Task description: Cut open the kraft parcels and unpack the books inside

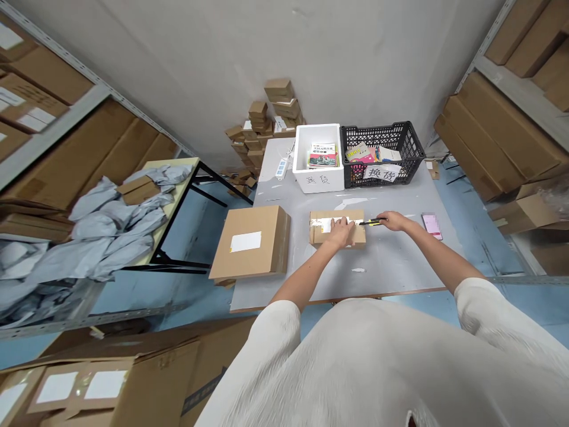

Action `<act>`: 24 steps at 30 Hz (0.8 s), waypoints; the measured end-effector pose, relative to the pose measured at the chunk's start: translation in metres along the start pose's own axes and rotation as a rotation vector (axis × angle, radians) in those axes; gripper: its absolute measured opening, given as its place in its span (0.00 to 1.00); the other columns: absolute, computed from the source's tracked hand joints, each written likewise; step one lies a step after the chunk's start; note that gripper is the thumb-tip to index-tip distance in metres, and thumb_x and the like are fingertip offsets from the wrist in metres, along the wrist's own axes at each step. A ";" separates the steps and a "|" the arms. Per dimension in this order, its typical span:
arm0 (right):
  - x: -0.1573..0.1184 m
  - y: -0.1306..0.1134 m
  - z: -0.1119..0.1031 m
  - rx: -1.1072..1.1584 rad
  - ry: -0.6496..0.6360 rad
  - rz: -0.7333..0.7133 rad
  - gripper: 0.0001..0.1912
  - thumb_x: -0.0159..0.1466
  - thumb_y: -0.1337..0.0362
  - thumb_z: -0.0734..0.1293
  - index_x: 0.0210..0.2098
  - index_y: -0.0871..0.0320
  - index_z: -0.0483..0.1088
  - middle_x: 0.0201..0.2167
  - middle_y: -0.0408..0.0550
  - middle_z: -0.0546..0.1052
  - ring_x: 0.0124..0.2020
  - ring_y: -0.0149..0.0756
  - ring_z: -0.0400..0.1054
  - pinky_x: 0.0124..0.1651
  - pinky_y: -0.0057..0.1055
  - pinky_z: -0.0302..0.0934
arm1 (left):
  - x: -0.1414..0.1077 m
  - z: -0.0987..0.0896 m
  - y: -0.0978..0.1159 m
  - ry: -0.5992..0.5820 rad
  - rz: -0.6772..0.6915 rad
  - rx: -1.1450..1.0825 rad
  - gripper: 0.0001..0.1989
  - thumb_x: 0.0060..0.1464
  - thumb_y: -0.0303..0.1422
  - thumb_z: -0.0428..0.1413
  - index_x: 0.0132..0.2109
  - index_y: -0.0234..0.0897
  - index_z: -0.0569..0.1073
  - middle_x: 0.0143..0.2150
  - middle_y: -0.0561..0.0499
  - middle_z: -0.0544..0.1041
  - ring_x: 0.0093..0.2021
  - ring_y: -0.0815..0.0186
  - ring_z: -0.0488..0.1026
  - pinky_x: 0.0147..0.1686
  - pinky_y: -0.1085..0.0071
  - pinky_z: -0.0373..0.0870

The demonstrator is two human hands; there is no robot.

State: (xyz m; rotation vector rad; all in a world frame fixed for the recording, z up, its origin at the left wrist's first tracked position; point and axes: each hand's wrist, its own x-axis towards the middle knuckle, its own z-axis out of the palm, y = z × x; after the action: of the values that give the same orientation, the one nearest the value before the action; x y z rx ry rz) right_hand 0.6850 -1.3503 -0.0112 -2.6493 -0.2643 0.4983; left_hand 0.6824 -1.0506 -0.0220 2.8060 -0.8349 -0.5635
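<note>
A small cardboard box (319, 237) with a white label, partly torn, lies on the grey table (267, 290) in front of me. My left hand (341, 232) rests on its top, fingers spread over the label. From the right side, my right hand (393, 221) grips a black and yellow box cutter (372, 222). The cutter points left, its tip at the right end of the box top; whether the blade touches the cardboard I cannot tell.
A larger labelled box (267, 261) stands on the left. Behind are a white foam box (317, 181) and a black crate (416, 148) holding books. A phone (431, 226) lies right, a power strip (281, 168) at the back left. Shelves of cartons flank both sides.
</note>
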 end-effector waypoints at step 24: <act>-0.014 0.000 0.017 0.217 -0.132 0.107 0.15 0.69 0.57 0.67 0.47 0.56 0.83 0.44 0.50 0.85 0.43 0.43 0.76 0.46 0.32 0.67 | -0.008 0.002 0.002 0.029 -0.010 -0.030 0.39 0.55 0.41 0.75 0.69 0.43 0.69 0.68 0.36 0.68 0.68 0.41 0.71 0.78 0.31 0.38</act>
State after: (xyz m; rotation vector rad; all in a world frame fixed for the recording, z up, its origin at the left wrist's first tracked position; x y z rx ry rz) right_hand 0.6653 -1.3476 -0.0211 -2.4318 -0.1008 0.6975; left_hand 0.6744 -1.0475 -0.0205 2.7858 -0.8009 -0.5310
